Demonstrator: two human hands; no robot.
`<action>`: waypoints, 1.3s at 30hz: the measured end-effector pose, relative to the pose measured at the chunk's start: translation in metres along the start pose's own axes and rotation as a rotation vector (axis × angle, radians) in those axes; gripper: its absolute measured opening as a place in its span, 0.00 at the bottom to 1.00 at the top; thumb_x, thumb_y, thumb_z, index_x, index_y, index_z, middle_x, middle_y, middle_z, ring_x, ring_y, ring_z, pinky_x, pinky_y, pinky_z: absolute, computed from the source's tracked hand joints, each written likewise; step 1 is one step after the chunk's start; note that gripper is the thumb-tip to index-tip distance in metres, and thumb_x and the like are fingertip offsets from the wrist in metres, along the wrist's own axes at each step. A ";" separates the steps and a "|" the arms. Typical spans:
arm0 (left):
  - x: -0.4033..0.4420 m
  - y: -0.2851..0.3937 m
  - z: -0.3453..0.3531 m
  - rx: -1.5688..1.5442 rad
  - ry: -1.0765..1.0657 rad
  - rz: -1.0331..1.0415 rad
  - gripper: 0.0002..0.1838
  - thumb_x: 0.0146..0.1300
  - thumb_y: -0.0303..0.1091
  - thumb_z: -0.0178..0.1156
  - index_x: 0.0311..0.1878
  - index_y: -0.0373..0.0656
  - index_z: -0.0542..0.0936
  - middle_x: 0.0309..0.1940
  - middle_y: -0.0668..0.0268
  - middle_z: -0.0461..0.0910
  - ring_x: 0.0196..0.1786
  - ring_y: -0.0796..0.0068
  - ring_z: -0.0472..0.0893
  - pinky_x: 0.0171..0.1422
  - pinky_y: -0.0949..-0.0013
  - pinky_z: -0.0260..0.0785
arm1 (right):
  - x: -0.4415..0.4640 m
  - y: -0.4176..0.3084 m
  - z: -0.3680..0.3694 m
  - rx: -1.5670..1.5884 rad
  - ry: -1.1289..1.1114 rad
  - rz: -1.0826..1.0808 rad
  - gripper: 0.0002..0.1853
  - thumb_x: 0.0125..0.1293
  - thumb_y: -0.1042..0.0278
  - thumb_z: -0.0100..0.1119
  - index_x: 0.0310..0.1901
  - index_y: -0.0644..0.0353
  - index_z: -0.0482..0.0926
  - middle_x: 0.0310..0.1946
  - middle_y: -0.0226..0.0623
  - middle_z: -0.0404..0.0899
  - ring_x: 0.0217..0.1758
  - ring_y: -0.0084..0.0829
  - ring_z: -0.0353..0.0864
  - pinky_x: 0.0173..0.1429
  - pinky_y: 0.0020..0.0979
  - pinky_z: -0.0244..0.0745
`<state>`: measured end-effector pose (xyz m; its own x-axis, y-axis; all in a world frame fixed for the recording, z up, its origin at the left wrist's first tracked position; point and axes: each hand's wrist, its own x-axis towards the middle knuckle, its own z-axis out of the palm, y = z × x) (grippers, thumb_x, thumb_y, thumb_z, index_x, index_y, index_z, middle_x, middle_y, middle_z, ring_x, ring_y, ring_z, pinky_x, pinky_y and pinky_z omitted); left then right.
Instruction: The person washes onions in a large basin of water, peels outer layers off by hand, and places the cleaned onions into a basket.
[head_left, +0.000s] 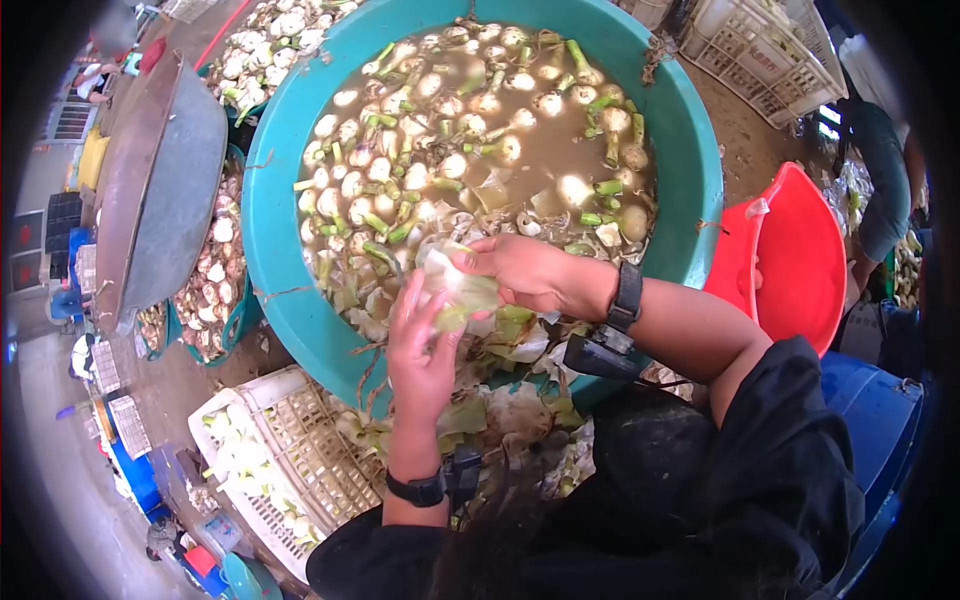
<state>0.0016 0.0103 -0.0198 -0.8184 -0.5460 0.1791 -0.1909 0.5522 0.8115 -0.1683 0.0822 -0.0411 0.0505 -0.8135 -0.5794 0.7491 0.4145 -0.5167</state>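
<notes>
Between my two hands is a pale, garlic-like bulb [455, 280] with a greenish stem and loose, thin skin. My left hand [420, 340] grips it from the near left, fingers pointing up along it. From the right, my right hand [530, 270] pinches its upper part, thumb and fingers closed. Both hands are over the near side of a large teal tub [268, 200]. White bulbs with green stem stubs [418, 177] float there in murky brown water [545, 145]. Peeled skins and leaves [525, 345] pile up just below my hands.
A cream plastic crate [310, 455] holding white bulbs stands at lower left. Unpeeled bulbs fill a basket [215, 265] near a metal wheelbarrow [175, 190]. To the right are a red basin [800, 265], a blue barrel [880, 410] and a person's sleeve [885, 200]. Another crate [765, 60] sits beyond.
</notes>
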 end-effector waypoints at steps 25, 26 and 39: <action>0.007 -0.006 -0.011 -0.638 0.529 -0.362 0.12 0.57 0.28 0.61 0.43 0.40 0.72 0.34 0.68 0.74 0.33 0.83 0.73 0.35 0.79 0.66 | -0.041 0.002 0.025 -1.721 0.111 -0.690 0.13 0.54 0.54 0.59 0.31 0.57 0.79 0.24 0.36 0.78 0.29 0.38 0.79 0.30 0.34 0.73; 0.008 0.001 -0.012 -0.463 0.475 -0.340 0.12 0.56 0.27 0.61 0.43 0.39 0.72 0.33 0.68 0.74 0.32 0.83 0.72 0.34 0.79 0.65 | -0.036 -0.002 0.027 -1.379 0.311 -1.097 0.12 0.54 0.57 0.58 0.30 0.57 0.79 0.26 0.34 0.77 0.32 0.36 0.79 0.33 0.34 0.73; 0.014 -0.010 -0.027 -1.161 0.772 -1.091 0.12 0.57 0.42 0.57 0.24 0.48 0.68 0.10 0.78 0.62 0.10 0.87 0.58 0.12 0.81 0.50 | -0.023 0.041 -0.025 -2.209 0.055 -0.869 0.06 0.49 0.69 0.52 0.30 0.58 0.73 0.26 0.34 0.71 0.33 0.34 0.75 0.33 0.31 0.73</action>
<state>0.0071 -0.0199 -0.0101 -0.1096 -0.6604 -0.7429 0.3036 -0.7339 0.6077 -0.1554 0.1280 -0.0647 0.1970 -0.9783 0.0636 -0.9638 -0.2051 -0.1701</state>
